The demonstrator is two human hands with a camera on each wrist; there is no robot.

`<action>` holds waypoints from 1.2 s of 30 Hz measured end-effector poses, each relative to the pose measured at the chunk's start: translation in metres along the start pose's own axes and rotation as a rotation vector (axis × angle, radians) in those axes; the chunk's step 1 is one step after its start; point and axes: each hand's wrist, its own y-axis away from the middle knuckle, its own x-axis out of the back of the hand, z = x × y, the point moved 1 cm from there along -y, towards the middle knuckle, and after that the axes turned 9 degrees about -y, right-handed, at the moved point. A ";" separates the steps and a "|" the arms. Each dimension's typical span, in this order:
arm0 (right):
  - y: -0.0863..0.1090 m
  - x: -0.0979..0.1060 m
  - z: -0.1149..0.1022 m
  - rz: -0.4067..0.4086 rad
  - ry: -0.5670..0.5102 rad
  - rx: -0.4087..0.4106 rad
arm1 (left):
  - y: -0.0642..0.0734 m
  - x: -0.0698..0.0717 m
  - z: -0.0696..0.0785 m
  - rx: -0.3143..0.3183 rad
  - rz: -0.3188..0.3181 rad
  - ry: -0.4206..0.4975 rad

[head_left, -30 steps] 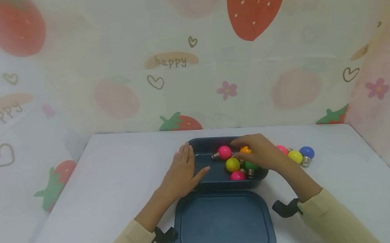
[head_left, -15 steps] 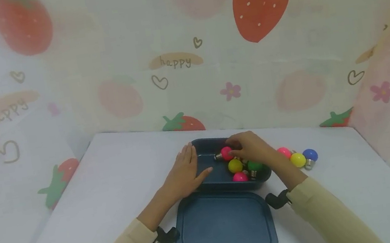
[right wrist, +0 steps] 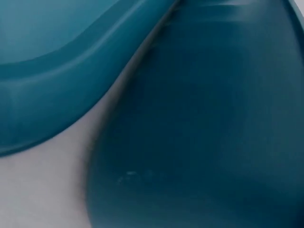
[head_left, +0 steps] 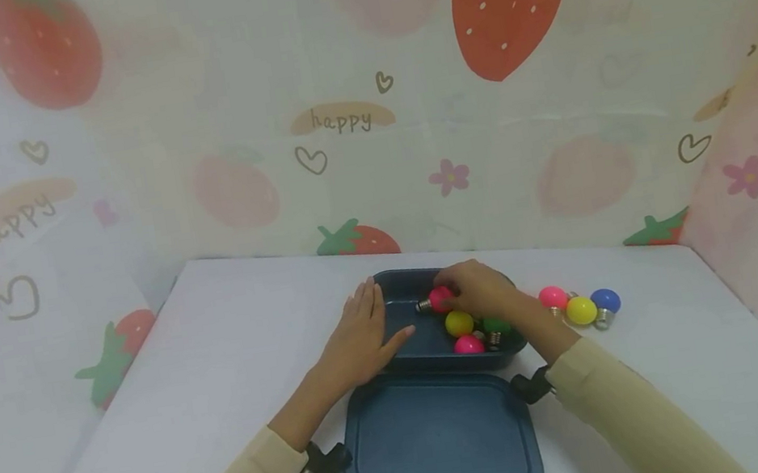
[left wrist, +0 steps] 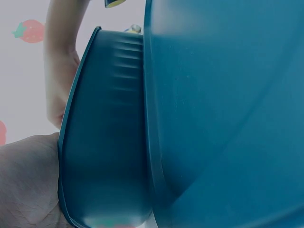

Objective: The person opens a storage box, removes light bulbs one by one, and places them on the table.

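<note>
A dark blue rectangular box (head_left: 435, 364) holds several coloured light bulbs. My left hand (head_left: 357, 336) lies along its left rim with straight fingers, thumb reaching over the near corner. My right hand (head_left: 483, 291) is inside the right half, thumb and fingers pinching a pink light bulb (head_left: 441, 299) whose metal base points left. Below that hand are a yellow bulb (head_left: 460, 323), another pink bulb (head_left: 469, 345) and a green bulb (head_left: 498, 326). The right hand hides the box's far right part. The left wrist view shows the box's outer wall (left wrist: 104, 128) beside my left palm (left wrist: 31, 183).
The matching lid (head_left: 439, 444) lies flat on the white table, directly in front of the box. Right of the box lie a pink bulb (head_left: 553, 297), a yellow bulb (head_left: 581, 310) and a blue bulb (head_left: 605, 301). A strawberry-print sheet (head_left: 217, 89) stands behind the table.
My right hand has moved left within the box and closed its fingers on the pink bulb; the orange bulb is now covered. The left hand stays on the rim.
</note>
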 end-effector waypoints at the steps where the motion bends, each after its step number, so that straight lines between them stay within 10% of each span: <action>1: 0.000 -0.001 0.000 0.000 -0.001 -0.001 | 0.000 0.000 0.000 -0.001 0.001 0.000; 36: 0.020 0.007 -0.002 0.117 -0.040 0.069 | 0.001 0.001 0.001 0.006 0.000 0.007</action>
